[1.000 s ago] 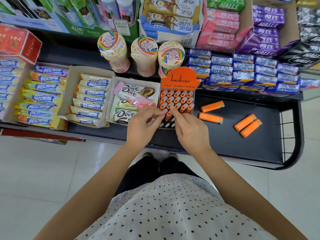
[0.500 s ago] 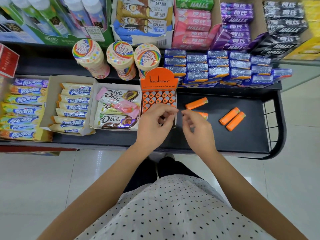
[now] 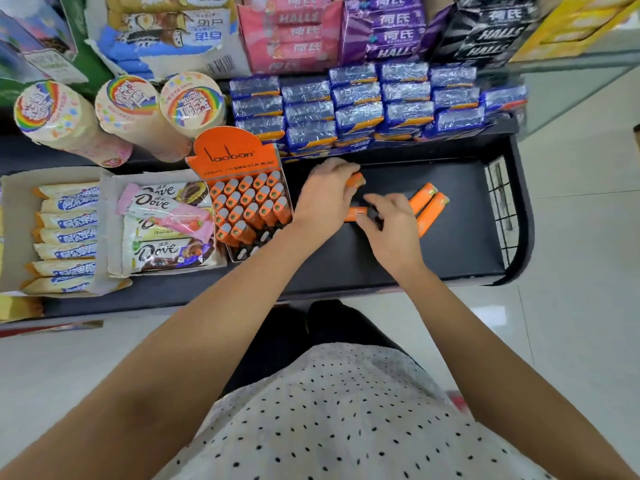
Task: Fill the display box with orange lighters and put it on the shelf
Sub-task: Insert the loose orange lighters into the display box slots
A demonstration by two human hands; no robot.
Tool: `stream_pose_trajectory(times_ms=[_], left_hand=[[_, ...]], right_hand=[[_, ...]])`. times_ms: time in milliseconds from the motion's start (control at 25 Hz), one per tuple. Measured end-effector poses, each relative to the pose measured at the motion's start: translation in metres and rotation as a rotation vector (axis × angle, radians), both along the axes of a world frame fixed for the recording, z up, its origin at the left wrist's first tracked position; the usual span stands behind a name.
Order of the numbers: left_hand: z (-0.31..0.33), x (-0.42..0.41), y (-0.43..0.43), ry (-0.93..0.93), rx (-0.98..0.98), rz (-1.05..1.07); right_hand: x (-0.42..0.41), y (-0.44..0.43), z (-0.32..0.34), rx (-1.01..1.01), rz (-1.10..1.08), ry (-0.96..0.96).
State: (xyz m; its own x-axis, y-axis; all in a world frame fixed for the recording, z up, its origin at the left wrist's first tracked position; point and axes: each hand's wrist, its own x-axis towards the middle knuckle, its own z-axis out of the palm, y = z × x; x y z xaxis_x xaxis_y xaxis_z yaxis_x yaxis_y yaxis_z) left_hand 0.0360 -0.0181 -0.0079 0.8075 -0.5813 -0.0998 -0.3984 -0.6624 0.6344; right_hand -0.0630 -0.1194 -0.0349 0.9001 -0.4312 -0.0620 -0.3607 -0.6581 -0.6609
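Observation:
The orange display box [image 3: 231,154] stands on the black shelf [image 3: 460,244], holding several upright orange lighters [image 3: 250,206], with empty slots in its front row. My left hand [image 3: 325,195] is to the right of the box, closed on an orange lighter [image 3: 356,180] whose end sticks out past the fingers. My right hand [image 3: 391,226] rests on a second lighter [image 3: 356,213] lying flat, fingers curled over it. Two more loose lighters [image 3: 427,206] lie side by side just right of my right hand.
Dove chocolate bars [image 3: 162,223] sit in a carton left of the box, and wafer bars [image 3: 65,237] further left. Round candy tubs [image 3: 145,116] and blue wrapped packs [image 3: 363,102] stand behind. A wire guard [image 3: 498,206] closes the shelf's right end.
Both hands left the display box and moved right to the loose lighters. My left hand has taken hold of one lighter and my right hand has come down on another.

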Motion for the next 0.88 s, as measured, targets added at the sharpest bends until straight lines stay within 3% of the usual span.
stream_pose_trajectory(times_ms=[240,520,720,880], left_hand=[[-0.007,0.005,-0.004,-0.013,0.248,0.014],[-0.005,0.008,-0.007,0.132,0.271,0.027],[0.011,-0.005,0.011,0.219,0.028,0.034],[0.031,-0.027,0.041,0.193,-0.243,0.049]], right_hand=[[0.002,-0.007,-0.001,0.01,0.061,0.016],[-0.007,-0.012,0.023,0.206,0.022,0.093],[-0.015,-0.014,0.044,0.573,-0.039,0.002],[-0.012,-0.005,0.062,0.688,-0.002,-0.113]])
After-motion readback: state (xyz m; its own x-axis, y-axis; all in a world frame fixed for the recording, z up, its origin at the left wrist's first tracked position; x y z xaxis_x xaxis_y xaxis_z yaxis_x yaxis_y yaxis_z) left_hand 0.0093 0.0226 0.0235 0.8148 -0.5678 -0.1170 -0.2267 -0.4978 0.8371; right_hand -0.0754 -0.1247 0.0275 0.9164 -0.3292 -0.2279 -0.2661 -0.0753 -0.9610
